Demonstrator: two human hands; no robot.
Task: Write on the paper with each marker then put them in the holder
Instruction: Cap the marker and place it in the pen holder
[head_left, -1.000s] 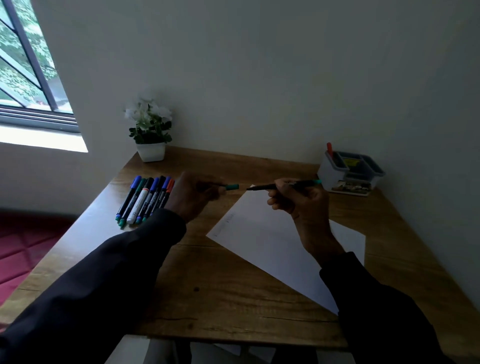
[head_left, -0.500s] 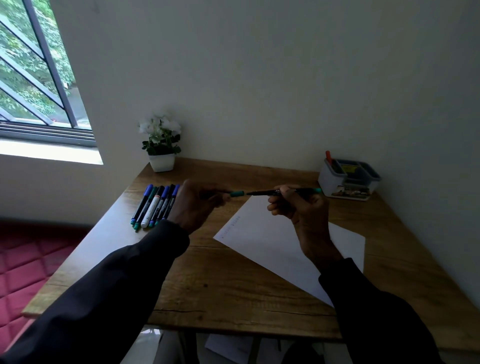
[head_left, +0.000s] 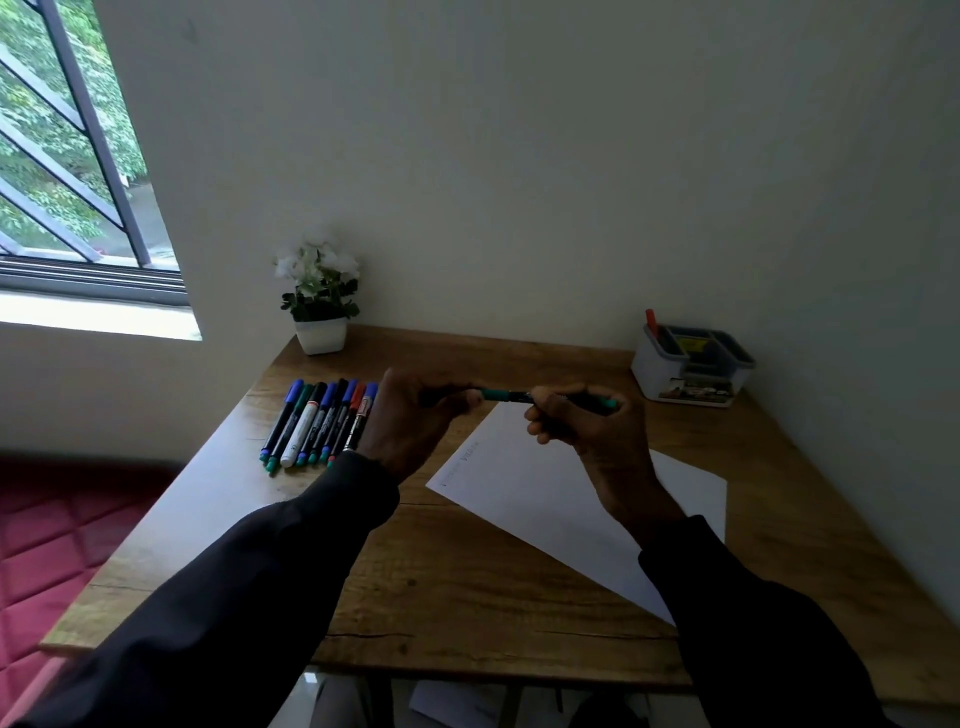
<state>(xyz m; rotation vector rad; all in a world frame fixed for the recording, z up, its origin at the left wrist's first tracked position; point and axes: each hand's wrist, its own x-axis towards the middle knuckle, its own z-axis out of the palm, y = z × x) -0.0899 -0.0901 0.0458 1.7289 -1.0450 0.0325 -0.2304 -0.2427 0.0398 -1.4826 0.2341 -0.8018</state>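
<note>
Green marker (head_left: 519, 397) held level in the air above the far corner of the paper (head_left: 545, 499), off the bench (head_left: 467, 582). Right hand (head_left: 582, 431): grip clenched round the barrel. Left hand (head_left: 415, 421): grip pinching the teal cap (head_left: 493, 394) at the barrel's end; whether it is fully seated, cannot tell. Likely cap work: keep cap and barrel in one line, no twisting. Holder (head_left: 654, 374) at far right: one red marker (head_left: 649, 317) upright in its left compartment, something yellow in the middle one. Spare markers (head_left: 322, 421) lie in a row at left.
</note>
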